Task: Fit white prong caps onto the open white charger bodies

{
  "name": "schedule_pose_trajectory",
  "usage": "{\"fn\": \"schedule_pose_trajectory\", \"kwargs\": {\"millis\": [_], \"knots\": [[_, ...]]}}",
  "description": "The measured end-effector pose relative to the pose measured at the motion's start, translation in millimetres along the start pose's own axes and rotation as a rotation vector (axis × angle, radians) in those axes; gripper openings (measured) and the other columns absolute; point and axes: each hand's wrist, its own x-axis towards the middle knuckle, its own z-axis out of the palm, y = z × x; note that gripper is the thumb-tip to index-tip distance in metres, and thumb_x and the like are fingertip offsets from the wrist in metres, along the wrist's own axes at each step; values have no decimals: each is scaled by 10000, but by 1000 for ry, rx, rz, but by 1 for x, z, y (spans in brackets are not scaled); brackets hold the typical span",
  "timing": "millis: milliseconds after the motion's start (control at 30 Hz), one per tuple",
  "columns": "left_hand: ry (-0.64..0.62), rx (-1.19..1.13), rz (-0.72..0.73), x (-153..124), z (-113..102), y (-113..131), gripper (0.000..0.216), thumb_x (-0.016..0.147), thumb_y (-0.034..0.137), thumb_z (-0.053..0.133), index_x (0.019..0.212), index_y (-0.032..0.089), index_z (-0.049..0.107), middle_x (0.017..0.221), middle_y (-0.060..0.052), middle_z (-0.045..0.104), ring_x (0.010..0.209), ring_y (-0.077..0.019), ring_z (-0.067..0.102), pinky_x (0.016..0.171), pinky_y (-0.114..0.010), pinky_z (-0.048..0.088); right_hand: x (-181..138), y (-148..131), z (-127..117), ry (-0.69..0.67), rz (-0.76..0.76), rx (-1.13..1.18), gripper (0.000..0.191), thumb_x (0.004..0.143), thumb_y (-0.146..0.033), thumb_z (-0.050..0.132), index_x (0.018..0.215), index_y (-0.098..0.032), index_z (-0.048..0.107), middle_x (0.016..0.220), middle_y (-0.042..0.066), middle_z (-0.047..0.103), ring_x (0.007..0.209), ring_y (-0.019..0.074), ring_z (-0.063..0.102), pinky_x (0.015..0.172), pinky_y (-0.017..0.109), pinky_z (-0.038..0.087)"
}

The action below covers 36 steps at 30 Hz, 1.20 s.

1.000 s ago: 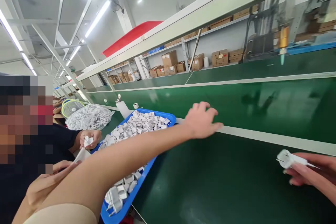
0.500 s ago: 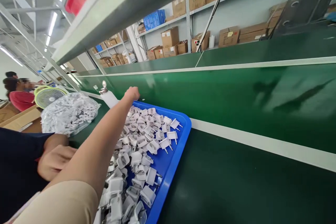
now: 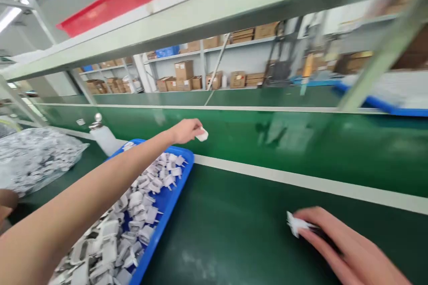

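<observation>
My left hand [image 3: 187, 131] reaches out over the far corner of a blue tray [image 3: 167, 207] and pinches a small white plug part [image 3: 202, 134] above the green belt. The tray is heaped with several white plug parts [image 3: 133, 213]. At the lower right, my right hand [image 3: 341, 249] rests low on the green table surface, its fingers closed on another white plug part [image 3: 296, 225] that sticks out to the left.
A white dispenser bottle [image 3: 102, 136] stands behind the tray. A clear bag of white parts [image 3: 36, 158] lies at the left. A green conveyor belt [image 3: 301, 142] runs across behind a pale strip. Shelves of cardboard boxes [image 3: 183, 75] line the back; another person's hand [image 3: 6, 202] shows at left edge.
My left hand lifted from the tray's far end with a white part and moved right over the belt. My right hand came back into view holding a part. The camera swung right.
</observation>
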Motion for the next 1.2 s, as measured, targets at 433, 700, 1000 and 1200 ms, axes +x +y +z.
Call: {"fn": "schedule_pose_trajectory", "kwargs": {"millis": [433, 700, 1000, 1200], "knots": [[-32, -372, 396, -112, 129, 215, 328, 915, 479, 700, 1105, 217, 650, 1055, -28, 634, 899, -184, 618, 797, -278, 485, -25, 9, -29, 258, 237, 526, 410, 955, -575, 584, 1110, -203, 511, 759, 8, 595, 690, 196, 580, 697, 342, 503], [-18, -565, 279, -125, 152, 209, 181, 890, 320, 660, 1036, 241, 588, 1008, 20, 602, 818, -130, 584, 738, -237, 479, -28, 1, -20, 137, 232, 563, 304, 967, -464, 629, 1101, -196, 573, 775, 15, 633, 708, 194, 606, 718, 354, 509], [-78, -358, 139, -128, 147, 216, 465, 752, 551, 813, 894, 239, 499, 801, 20, 615, 756, -232, 574, 605, -280, 281, -27, -6, -24, 67, 231, 501, 214, 994, -371, 609, 1126, -229, 699, 928, 29, 639, 741, 171, 618, 755, 333, 521], [-182, -665, 188, -129, 144, 197, 302, 807, 489, 749, 912, 261, 583, 738, 59, 528, 678, -149, 494, 587, -258, 325, -29, -9, -21, 104, 237, 500, 312, 964, -377, 669, 1228, -238, 575, 989, 32, 624, 750, 169, 629, 707, 323, 547]]}}
